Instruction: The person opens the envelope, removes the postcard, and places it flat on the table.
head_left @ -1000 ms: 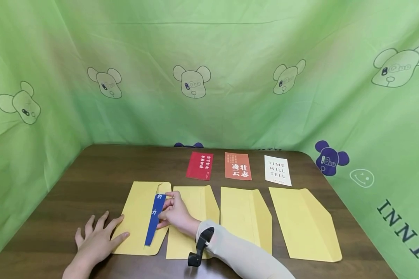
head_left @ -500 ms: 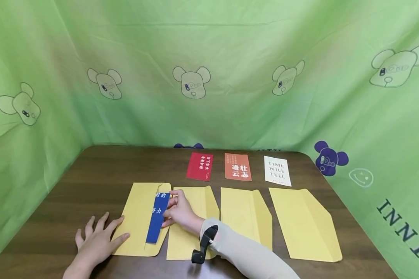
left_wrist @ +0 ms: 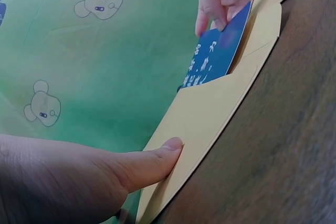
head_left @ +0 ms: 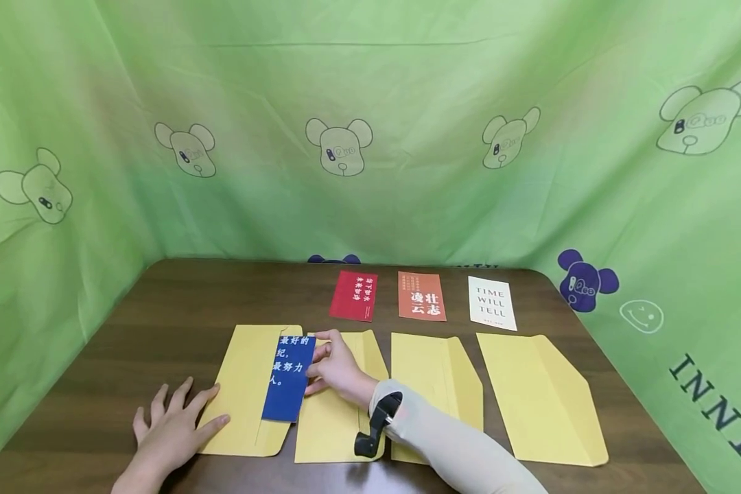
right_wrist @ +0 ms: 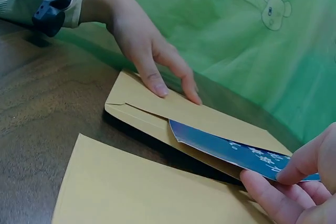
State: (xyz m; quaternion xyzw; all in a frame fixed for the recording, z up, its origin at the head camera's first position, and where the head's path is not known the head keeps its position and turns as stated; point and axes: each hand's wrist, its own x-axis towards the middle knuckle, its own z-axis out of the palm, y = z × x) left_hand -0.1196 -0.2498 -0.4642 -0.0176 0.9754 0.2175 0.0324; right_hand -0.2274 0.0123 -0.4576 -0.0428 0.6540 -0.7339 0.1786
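A blue card [head_left: 289,384] with white Chinese characters juts from the opening of the leftmost yellow envelope [head_left: 241,384]. My right hand [head_left: 336,367] pinches the card's right edge between thumb and fingers; the right wrist view shows the thumb on its printed face and fingers beneath. The card's left part is hidden inside the envelope [right_wrist: 152,98]. My left hand [head_left: 173,425] lies with fingers spread at the envelope's left edge, and in the left wrist view its thumb [left_wrist: 157,161] presses on the paper.
Three more yellow envelopes lie to the right: one under my right hand [head_left: 327,439], a middle one [head_left: 420,384] partly under my sleeve, and a far right one [head_left: 537,398]. Behind them are a red card [head_left: 353,295], an orange card [head_left: 421,295] and a white card [head_left: 492,303].
My right hand has moved to the right, drawing the blue card farther out of the envelope, so more of its characters show. The left hand has stayed in place.
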